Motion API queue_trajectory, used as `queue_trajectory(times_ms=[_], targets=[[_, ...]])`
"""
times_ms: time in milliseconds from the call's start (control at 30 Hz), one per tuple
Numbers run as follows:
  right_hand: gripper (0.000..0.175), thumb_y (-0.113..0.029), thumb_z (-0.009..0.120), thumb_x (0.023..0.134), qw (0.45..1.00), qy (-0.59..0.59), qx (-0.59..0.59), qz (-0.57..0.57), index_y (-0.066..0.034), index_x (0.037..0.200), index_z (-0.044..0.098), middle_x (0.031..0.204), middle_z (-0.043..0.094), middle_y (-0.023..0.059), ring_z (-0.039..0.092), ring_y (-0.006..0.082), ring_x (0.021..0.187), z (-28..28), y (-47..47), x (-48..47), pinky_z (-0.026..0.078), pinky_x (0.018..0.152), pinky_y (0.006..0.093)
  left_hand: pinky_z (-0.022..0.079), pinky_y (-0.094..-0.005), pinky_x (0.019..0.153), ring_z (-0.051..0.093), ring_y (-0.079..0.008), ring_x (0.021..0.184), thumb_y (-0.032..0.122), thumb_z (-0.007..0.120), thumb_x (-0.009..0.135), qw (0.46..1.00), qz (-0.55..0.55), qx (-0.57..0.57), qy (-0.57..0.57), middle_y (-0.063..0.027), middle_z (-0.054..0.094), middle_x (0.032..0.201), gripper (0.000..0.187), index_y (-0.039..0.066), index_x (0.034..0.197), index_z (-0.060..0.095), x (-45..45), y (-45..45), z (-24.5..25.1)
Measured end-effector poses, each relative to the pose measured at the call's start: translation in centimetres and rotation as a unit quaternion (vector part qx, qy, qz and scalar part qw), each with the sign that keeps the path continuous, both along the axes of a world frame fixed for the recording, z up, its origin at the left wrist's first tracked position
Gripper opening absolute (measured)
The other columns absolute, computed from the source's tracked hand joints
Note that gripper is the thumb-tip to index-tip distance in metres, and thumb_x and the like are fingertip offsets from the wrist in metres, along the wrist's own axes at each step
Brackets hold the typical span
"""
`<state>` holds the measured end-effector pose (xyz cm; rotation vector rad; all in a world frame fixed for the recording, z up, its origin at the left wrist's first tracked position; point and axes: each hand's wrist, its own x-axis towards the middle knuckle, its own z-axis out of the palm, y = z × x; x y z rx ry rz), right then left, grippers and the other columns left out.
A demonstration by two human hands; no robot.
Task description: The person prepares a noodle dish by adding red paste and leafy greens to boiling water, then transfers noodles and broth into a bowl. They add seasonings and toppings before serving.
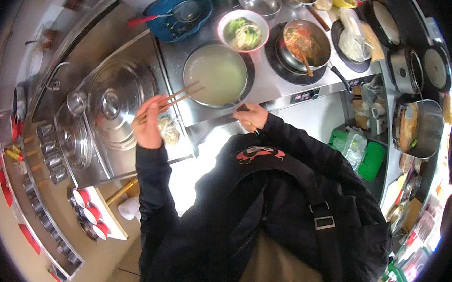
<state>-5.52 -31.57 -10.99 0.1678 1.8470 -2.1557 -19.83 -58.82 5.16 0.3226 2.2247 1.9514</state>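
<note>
My left hand [149, 121] holds a pair of wooden chopsticks [182, 93], their tips over the near left rim of a metal pot [216, 78] of cloudy pale liquid. My right hand [251, 117] is closed around the pot's handle, mostly hidden by the fingers, at the counter's front edge. Just behind the pot is a white bowl with a pink rim [221, 26], holding noodles [248, 37] and leafy greens [237, 24]. Farther right, a metal saucepan [326, 50] of reddish noodles and vegetables sits on a black hob [273, 62]. A wooden utensil [305, 62] rests in it.
A blue basin [156, 12] holds a red-handled strainer [185, 11]. Large metal lids [122, 96] cover the counter's left side. A black handle [340, 79] sticks out past the front edge. A plastic bag of white food [354, 44] lies on a dark plate [337, 31].
</note>
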Motion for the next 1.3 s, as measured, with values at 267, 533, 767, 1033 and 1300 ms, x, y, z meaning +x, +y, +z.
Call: queue_trajectory(times_ms=[267,533,767,1033,1300], targets=[[0.031,-0.029,0.063,0.095,0.991,-0.126,-0.028,0.024,-0.0010,0.105,0.067,0.074,0.066,0.0047,0.061,0.0137,0.062,-2.8,-2.5,-3.3,0.049,0.054,0.0327,0.056,-0.0374,0.075,0.073,-0.0307,0.090,0.022,0.060,0.097,0.935,-0.028,-0.331,0.127,-0.0170,0.073,0.097,0.021,0.008,0.108,0.072,-3.6,3.9,-10.7],[0.025,-0.025,0.062,0.096,0.971,-0.133,-0.197,-0.020,-0.0011,0.089,0.066,0.068,0.061,0.0029,0.054,0.0122,0.053,-1.5,-2.8,-4.6,0.043,0.048,0.0289,0.053,-0.0296,0.091,0.068,-0.0173,0.103,0.017,0.060,0.101,0.995,-0.045,-0.092,-0.013,-0.0130,0.073,0.113,0.027,-0.001,0.118,0.069,2.4,7.1,-9.8],[0.033,-0.022,0.061,0.098,0.981,-0.140,-0.133,-0.030,0.0030,0.118,0.056,0.074,0.060,0.0043,0.056,0.0139,0.057,-1.0,-2.6,-4.1,0.047,0.054,0.0280,0.054,-0.0287,0.087,0.070,-0.0192,0.099,0.005,0.056,0.101,0.982,0.075,-0.118,0.129,-0.0174,0.071,0.112,0.026,-0.003,0.123,0.066,3.2,0.5,-2.2],[0.023,-0.017,0.055,0.101,0.980,-0.173,-0.099,0.021,0.0018,0.115,0.052,0.067,0.055,0.0055,0.054,0.0149,0.049,-1.4,-3.1,-2.7,0.045,0.048,0.0299,0.051,-0.0371,0.097,0.065,-0.0272,0.109,0.002,0.054,0.099,0.940,0.122,-0.168,0.270,-0.0187,0.067,0.119,0.025,-0.004,0.121,0.066,5.4,3.0,-10.3],[0.019,-0.017,0.055,0.101,0.986,-0.150,-0.058,0.052,-0.0001,0.108,0.053,0.063,0.055,0.0043,0.054,0.0142,0.049,-1.7,-2.9,-2.6,0.044,0.048,0.0291,0.055,-0.0343,0.085,0.069,-0.0282,0.096,0.004,0.060,0.097,0.955,-0.012,-0.196,0.222,-0.0177,0.072,0.108,0.022,0.002,0.116,0.070,4.0,5.1,-7.8]])
